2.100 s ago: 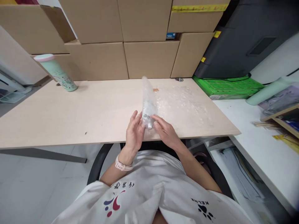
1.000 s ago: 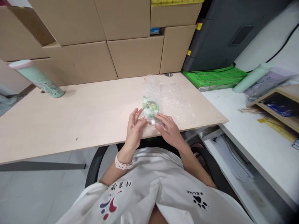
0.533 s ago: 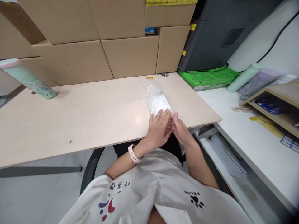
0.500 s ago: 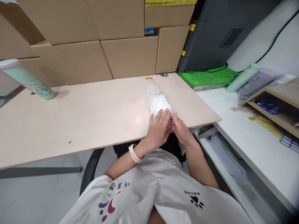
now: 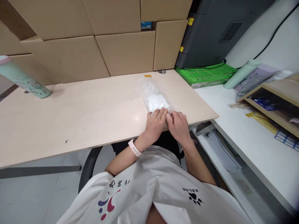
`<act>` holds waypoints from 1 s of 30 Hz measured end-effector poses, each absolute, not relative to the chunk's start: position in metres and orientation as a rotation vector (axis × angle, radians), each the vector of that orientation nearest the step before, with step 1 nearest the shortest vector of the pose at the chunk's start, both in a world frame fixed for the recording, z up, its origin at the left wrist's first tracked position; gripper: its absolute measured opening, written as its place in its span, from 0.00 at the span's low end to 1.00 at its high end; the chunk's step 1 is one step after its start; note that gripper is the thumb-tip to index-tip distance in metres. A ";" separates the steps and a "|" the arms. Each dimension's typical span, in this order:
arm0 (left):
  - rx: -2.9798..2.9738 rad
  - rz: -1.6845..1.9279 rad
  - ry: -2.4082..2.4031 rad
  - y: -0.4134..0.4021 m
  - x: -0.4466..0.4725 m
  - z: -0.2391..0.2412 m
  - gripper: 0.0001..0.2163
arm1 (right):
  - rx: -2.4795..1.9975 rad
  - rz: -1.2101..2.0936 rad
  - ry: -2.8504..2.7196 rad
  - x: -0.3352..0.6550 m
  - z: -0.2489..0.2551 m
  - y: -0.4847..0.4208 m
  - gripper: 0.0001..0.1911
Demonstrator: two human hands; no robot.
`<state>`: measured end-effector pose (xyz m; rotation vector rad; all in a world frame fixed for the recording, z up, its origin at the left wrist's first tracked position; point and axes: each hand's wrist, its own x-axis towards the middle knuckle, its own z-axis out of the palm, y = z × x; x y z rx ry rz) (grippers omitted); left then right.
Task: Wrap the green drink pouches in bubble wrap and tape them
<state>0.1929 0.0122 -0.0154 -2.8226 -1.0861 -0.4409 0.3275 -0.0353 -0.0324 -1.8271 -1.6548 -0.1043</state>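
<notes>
The bubble-wrapped packet (image 5: 153, 93) slants lengthwise away, leftward; left hand (image 5: 155, 125) and right hand (image 5: 179, 127) bend over its near end (pinch hidden).

The head-worn camera is looking forward and down from above the white shirt (image 5: 130, 196), framing the left hand (image 5: 155, 125) and right hand (image 5: 179, 128) near centre at close range and reaching the cardboard boxes (image 5: 126, 53).

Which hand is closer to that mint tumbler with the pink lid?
Left. The left hand is right of the tumbler, at the near end of the clear wrapping; the right hand is farther right.
</notes>
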 end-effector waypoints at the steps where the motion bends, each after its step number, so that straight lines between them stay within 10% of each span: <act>1: -2.829 -0.461 -1.050 0.009 0.187 -0.017 0.22 | -1.815 -0.087 -1.665 0.324 -0.032 -0.041 0.22; 30: -2.790 -0.944 -0.632 -0.033 0.161 -0.034 0.06 | -0.910 1.542 -0.286 0.271 -0.045 -0.104 0.28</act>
